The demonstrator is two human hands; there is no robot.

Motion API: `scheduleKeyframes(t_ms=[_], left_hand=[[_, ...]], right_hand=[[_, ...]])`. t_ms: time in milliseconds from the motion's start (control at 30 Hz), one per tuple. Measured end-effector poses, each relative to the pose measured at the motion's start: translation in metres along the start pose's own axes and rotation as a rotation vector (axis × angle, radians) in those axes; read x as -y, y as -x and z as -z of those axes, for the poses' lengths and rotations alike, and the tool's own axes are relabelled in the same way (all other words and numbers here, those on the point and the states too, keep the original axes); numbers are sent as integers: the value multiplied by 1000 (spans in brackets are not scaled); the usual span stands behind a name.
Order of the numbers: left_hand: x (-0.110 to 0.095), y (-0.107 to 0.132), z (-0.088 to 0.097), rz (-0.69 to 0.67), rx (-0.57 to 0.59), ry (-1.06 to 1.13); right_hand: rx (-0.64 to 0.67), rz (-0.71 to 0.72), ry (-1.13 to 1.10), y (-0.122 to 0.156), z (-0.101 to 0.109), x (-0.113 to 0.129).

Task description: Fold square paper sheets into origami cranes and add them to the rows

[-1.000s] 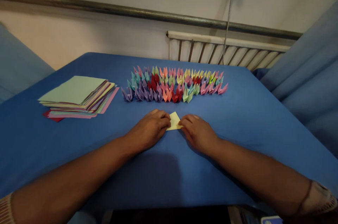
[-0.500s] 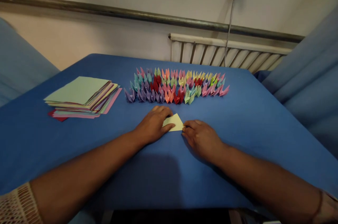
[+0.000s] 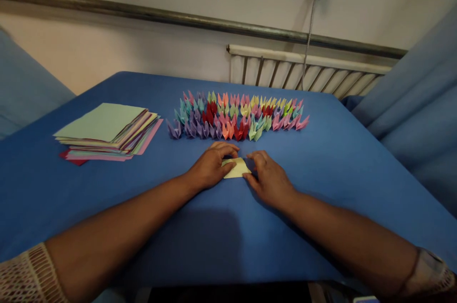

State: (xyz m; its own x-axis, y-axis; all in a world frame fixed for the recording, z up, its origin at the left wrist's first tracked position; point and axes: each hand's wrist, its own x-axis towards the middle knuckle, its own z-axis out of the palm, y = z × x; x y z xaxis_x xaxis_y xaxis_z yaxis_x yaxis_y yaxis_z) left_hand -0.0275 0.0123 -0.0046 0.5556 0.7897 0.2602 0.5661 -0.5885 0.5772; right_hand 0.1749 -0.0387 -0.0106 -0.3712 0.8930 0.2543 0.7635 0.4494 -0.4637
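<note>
Left hand (image 3: 210,167): fingers arched down onto the left part of the folded pale yellow paper (image 3: 238,169); whether they pinch a flap or only press it cannot be told. Right hand (image 3: 269,179): laid low and loosely spread, fingertips touching the paper's right edge. The paper lies flat on the blue table (image 3: 332,174), between the two hands, just short of the rows of small folded paper figures (image 3: 239,116). Judgement: the fold would come out well if the edges are matched before any crease is pressed and one hand pins the sheet against sliding on the cloth. A stack of coloured sheets (image 3: 107,131) lies well to the left.
</note>
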Motion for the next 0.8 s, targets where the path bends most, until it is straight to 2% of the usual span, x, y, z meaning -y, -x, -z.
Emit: scheduleKeyframes(t_ms=[100,300,567,800], left_hand=[[0,-1,0,-11,8,-15],[6,-4,4,68,17,-7],[2,-6,10,-104,90,69],[10,-6,12,-82,111,-17]], right_hand=[[40,20,6,-1,0,-1],[51,-6,-27,-3,-1,-5],[37,49,-58,-1,-1,-2],[59,97,1,0,0,-2]])
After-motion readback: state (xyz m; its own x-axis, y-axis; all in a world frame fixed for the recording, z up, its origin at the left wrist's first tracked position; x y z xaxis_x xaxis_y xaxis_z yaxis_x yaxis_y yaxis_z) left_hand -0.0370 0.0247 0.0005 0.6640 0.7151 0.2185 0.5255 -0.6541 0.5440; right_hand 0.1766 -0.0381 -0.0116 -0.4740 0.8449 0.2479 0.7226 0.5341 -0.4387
